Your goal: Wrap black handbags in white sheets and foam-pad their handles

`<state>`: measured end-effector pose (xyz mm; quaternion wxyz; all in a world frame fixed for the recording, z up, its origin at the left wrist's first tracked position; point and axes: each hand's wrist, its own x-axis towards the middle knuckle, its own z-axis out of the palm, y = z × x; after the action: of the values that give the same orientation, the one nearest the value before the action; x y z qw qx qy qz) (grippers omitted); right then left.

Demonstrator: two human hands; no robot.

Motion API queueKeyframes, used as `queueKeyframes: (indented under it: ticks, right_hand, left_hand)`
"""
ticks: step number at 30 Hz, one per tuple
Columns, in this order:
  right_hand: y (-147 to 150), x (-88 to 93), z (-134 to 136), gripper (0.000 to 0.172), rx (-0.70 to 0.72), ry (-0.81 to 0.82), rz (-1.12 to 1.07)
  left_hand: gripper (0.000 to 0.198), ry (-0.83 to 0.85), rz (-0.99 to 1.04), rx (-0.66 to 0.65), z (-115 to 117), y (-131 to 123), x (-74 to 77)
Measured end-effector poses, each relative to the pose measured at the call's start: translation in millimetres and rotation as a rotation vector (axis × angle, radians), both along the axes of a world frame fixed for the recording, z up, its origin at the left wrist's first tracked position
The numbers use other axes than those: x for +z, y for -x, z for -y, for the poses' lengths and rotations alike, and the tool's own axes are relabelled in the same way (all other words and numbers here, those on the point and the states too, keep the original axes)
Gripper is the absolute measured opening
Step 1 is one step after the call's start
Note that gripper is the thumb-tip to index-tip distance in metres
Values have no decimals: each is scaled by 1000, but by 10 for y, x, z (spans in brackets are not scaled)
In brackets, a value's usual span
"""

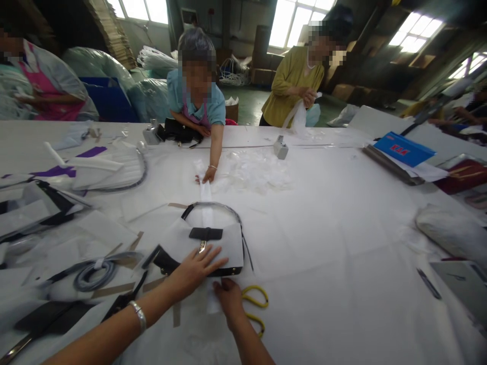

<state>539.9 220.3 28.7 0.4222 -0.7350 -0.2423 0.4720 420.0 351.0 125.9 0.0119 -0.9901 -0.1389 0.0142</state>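
Note:
A black handbag [205, 248] wrapped in white paper lies on the white table [335, 243] before me, its handle arching away from me. My left hand [194, 268] rests flat on the bag's near edge, fingers spread. My right hand [228, 299] is closed just below the bag, pinching the near end of a white paper strip [206, 195]. That strip runs over the bag to the hand of a person across the table [208, 175], who holds its far end. Yellow-handled scissors [255, 304] lie beside my right hand.
Other wrapped bags, black straps and a coiled cord [95, 271] crowd the left side. Crumpled clear plastic [258, 170] and a tape dispenser [280, 148] lie further off. A blue folder [403, 148] sits at the right. Three other people stand along the far edge.

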Motion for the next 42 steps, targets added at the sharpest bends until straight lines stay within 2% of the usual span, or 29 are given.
queueKeyframes:
  ticks: [3, 11, 15, 19, 24, 26, 28, 31, 38, 42]
  right_hand:
    - [3, -33, 0, 24, -19, 13, -35]
    - [-45, 0, 27, 45, -22, 0, -154]
    - [-45, 35, 27, 47, -35, -18, -191]
    - [-66, 139, 70, 46, -35, -35, -194]
    - [-172, 378, 160, 64, -10, -72, -132]
    - [-220, 460, 169, 59, 29, -113, -106]
    - [-257, 502, 175, 45, 73, -142, -97]
    - [-285, 479, 238, 35, 111, -142, -108]
    - [-281, 249, 720, 48, 115, -74, -194]
    - [-310, 219, 847, 55, 95, -71, -270]
  left_hand:
    - [78, -62, 11, 82, 148, 14, -93]
    - [80, -167, 61, 291, 253, -48, -53]
    - [81, -152, 64, 312, 300, 1, -117]
    - [68, -111, 80, 316, 290, 28, -179]
    - [70, -75, 108, 316, 284, 54, -245]
    - [71, -69, 125, 319, 276, 68, -260]
    - [71, -68, 146, 320, 251, 81, -261]
    - [72, -74, 179, 329, 173, 79, -241]
    - [71, -59, 205, 327, -91, 24, -240]
    - [66, -48, 210, 324, -64, 4, -252]
